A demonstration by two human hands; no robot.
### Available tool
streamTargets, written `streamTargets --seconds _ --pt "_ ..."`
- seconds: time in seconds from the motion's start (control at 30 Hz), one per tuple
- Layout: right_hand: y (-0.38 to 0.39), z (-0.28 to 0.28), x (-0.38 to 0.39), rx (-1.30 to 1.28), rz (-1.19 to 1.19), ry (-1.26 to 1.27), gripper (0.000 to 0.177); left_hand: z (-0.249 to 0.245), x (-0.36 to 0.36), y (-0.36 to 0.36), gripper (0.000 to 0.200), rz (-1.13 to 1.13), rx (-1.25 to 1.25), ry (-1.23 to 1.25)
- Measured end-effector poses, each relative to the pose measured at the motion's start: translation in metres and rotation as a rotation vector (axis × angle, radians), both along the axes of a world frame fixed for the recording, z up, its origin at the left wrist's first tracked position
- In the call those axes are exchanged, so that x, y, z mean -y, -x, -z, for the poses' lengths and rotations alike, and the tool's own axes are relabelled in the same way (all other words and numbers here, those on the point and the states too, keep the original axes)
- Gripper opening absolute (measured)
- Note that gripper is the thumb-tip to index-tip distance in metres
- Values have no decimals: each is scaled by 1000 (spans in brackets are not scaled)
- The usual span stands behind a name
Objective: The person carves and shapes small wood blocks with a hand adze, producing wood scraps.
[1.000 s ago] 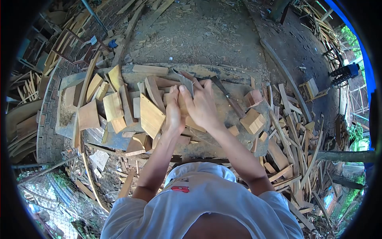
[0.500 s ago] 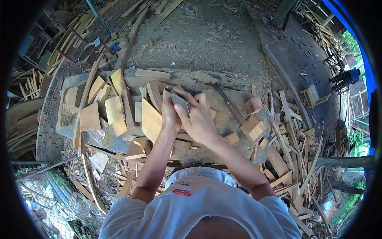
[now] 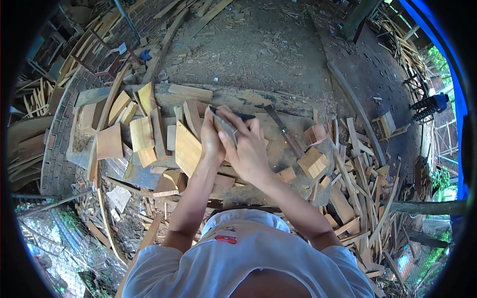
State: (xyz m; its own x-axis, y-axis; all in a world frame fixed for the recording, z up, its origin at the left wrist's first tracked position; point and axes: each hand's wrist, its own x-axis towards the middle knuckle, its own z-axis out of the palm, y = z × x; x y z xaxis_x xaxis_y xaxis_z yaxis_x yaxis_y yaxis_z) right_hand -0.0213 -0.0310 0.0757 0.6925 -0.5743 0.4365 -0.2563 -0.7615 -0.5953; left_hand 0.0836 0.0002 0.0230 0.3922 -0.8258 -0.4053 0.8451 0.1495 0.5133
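My two hands meet over the middle of the low wooden bench (image 3: 248, 97). Between them is a flat, dark grey, straight-edged piece (image 3: 224, 124); its kind I cannot tell. My left hand (image 3: 212, 146) closes on its left side, palm inward. Fingers of my right hand (image 3: 248, 151) bend over its far face, thumb on the near one. Just beyond the right fingers shows a dark blue-black edge (image 3: 246, 116). Beside my left wrist leans a pale, angled wood block (image 3: 188, 151). To the right, a chisel (image 3: 284, 130) with a wooden handle lies on the bench.
Cut wood blocks (image 3: 143, 134) crowd the bench's left half, with a long strip (image 3: 110, 107) across them. Another block (image 3: 313, 162) sits at the right end. Offcuts (image 3: 355, 184) pile up on the right, and a long beam (image 3: 355, 109) lies on the ground beyond.
The grey piece has tilted slightly between my hands, showing a narrower face. Both hands keep their hold, and the view has shifted a little.
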Motion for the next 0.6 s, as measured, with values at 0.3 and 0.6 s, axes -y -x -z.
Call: streamTargets --seconds 0.3,0.6 --pt "1 -3 -2 -29 58 -72 34 -8 0 5 43 -4 47 9" --pt "2 1 -6 -18 55 -4 36 18 -3 1 40 75 6 54"
